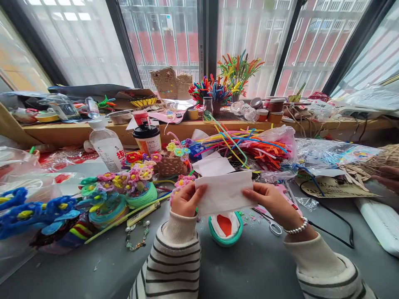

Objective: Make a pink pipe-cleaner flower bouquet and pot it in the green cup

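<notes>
White tissue sheet, left hand and right hand pinching opposite edges, above teal holder, grey table.

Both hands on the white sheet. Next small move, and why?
Likely lower the white sheet toward the green-rimmed cup that shows just beneath it. The left hand and right hand pinch the sheet at its two ends, stretched flat above the table. The cup lies open, with white lining and an orange patch showing. This is a judgement only.
</notes>
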`<action>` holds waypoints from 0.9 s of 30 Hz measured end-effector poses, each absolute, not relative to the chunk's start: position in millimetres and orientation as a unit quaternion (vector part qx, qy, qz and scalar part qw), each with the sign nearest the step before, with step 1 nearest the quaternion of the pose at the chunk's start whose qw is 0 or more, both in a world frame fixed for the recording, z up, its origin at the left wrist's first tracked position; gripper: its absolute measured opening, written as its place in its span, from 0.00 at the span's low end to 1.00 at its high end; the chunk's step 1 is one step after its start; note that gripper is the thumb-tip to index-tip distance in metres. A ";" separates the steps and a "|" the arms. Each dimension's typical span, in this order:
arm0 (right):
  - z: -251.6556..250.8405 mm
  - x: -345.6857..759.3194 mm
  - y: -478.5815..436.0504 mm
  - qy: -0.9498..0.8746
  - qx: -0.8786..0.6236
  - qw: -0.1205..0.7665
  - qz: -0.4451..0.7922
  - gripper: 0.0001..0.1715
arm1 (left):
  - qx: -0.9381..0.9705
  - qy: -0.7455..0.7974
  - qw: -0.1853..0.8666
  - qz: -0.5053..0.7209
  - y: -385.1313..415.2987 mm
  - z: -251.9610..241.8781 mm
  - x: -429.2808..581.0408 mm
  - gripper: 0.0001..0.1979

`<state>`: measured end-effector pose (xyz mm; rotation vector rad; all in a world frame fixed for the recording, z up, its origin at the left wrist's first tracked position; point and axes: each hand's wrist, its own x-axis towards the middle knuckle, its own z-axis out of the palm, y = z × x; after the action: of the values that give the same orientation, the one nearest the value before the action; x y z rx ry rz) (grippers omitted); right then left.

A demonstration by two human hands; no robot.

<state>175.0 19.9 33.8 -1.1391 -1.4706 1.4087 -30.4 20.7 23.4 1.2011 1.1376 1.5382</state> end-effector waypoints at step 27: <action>33.7 173.4 18.6 -0.580 -0.447 0.500 0.462 0.12 | 0.645 0.376 0.258 0.614 25.0 10.3 -33.9 0.09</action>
<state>173.4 18.6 33.7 -1.0820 -1.4039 1.1168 -33.9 25.0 10.3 1.7477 1.0199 1.6637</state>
